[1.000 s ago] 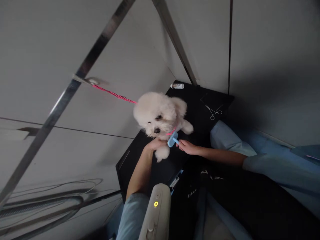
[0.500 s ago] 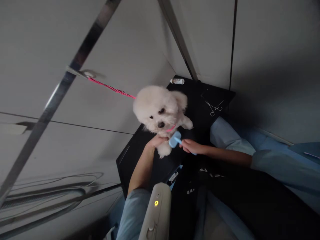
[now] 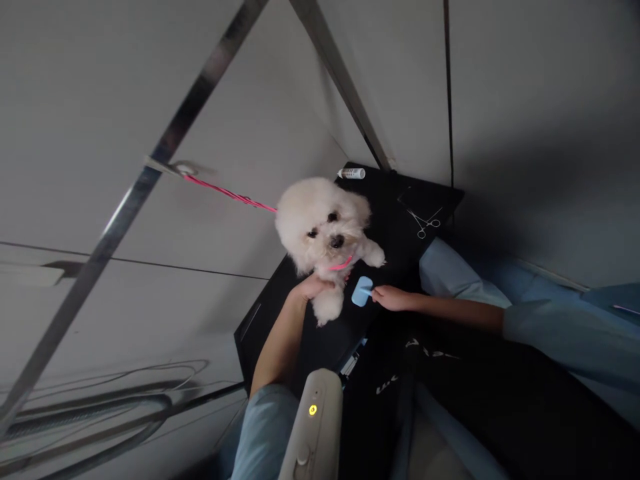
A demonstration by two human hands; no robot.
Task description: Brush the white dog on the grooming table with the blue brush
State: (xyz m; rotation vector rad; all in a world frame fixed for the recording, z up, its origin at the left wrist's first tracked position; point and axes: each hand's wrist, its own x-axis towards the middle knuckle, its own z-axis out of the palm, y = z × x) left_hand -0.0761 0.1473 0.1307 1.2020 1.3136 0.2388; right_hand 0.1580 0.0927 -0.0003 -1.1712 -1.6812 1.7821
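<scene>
A fluffy white dog (image 3: 320, 220) is on a black table (image 3: 310, 347), facing me, with a pink loop around its neck. My left hand (image 3: 316, 287) is closed around the upper part of one of its front legs (image 3: 329, 305). Its other front paw (image 3: 374, 253) rests on the tabletop. My right hand (image 3: 393, 298) grips the handle of a light blue slicker brush (image 3: 361, 291). The brush head is apart from the dog's leg, a little to its right, with its back turned toward me.
A pink leash (image 3: 230, 192) runs from the dog to a metal bar (image 3: 170, 140) at the left. Hemostat-like scissors (image 3: 424, 224) and a small white bottle (image 3: 351, 173) lie on the table's far part. A pale device with a yellow light (image 3: 315, 427) juts up from below.
The brush has moved away from the dog's leg to the right, in my right hand. The dog's head has lifted and turned slightly. My left hand keeps hold of the leg.
</scene>
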